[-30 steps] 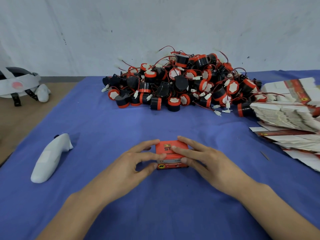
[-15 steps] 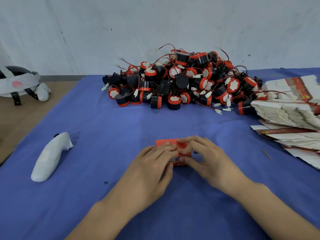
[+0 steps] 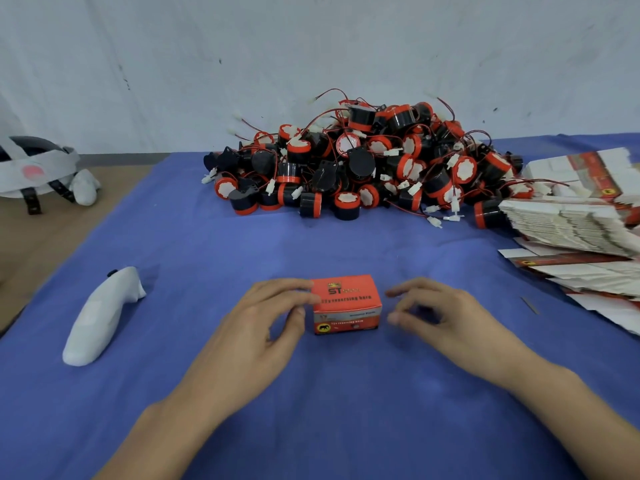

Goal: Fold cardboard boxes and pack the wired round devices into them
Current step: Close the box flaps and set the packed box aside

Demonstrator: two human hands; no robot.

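Note:
A small closed red cardboard box with printed lettering stands on the blue cloth in front of me. My left hand lies at its left side, with relaxed fingertips touching the box's left edge. Just right of the box, my right hand hovers with loosely curved fingers and a small gap to the box, holding nothing. Behind the box is a big pile of black-and-red wired round devices. A stack of flat unfolded boxes lies at the right.
A white handheld controller lies on the cloth at the left. A white headset sits on the brown surface at the far left. Loose flat cartons spread toward the right edge. A grey wall stands behind the pile.
Both hands were pressing on top of the box. Now they have drawn apart to its sides, the right hand has let go, and the closed box stands uncovered.

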